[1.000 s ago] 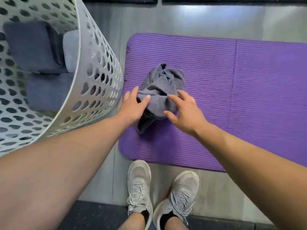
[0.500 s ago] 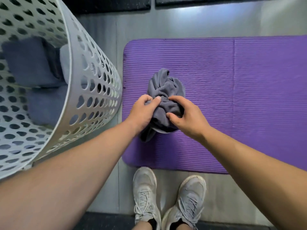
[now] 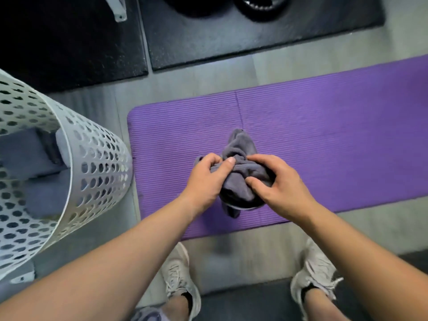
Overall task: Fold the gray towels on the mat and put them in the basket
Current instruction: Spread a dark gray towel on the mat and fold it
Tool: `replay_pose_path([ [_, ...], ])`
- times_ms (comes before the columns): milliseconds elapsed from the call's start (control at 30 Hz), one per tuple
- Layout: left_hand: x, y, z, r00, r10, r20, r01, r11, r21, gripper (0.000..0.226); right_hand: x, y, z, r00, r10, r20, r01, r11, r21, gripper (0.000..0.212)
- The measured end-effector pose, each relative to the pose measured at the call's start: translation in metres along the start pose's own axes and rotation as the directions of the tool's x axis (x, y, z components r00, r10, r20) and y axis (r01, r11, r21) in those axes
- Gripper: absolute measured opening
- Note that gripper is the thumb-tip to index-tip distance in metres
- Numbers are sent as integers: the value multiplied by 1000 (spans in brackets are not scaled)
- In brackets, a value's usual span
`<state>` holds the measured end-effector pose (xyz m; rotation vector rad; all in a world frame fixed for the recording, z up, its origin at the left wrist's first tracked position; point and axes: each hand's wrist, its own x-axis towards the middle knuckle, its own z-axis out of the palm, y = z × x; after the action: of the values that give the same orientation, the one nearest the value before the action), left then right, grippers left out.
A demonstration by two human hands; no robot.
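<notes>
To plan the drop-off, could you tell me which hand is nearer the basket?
Left. The left hand grips the gray towel on the basket side; the right hand grips its far side.

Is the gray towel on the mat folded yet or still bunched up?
Bunched up: the gray towel is a crumpled wad with irregular creases, gripped by the left hand and right hand.

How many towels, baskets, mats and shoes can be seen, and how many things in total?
Crumpled gray towel, gripped by left hand and right hand: 1
White basket: 1
Folded towels inside it: 3 visible
Purple mat: 1
Shoes: 2
Total: 8
</notes>
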<state>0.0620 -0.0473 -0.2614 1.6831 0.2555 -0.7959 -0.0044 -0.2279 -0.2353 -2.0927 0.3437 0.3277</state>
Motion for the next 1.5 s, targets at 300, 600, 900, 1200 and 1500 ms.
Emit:
replay_pose_path([
  [300, 36, 30, 195, 997, -44, -58, 38, 994, -104, 27, 19, 115, -159, 999, -22, 33, 23, 999, -40, 38],
  [600, 91, 23, 415, 988, -95, -124, 73, 982, -177, 28, 51, 268, -303, 998, -44, 42, 52, 979, -195, 34],
  [900, 138, -34, 479, 969, -245, -2, 237, 935, 264, 27, 74, 411, -326, 950, 290, 117, -189, 831, -524, 39],
  [1200, 173, -96, 371, 985, -129, -111, 170, 686, 707, 49, 73, 439, -274, 959, 237, 153, -107, 808, -580, 56],
  [1500, 192, -83, 421, 950, 10, 312, -277, 487, 828, 36, 89, 475, -285, 950, 255, 179, -151, 880, -450, 99],
])
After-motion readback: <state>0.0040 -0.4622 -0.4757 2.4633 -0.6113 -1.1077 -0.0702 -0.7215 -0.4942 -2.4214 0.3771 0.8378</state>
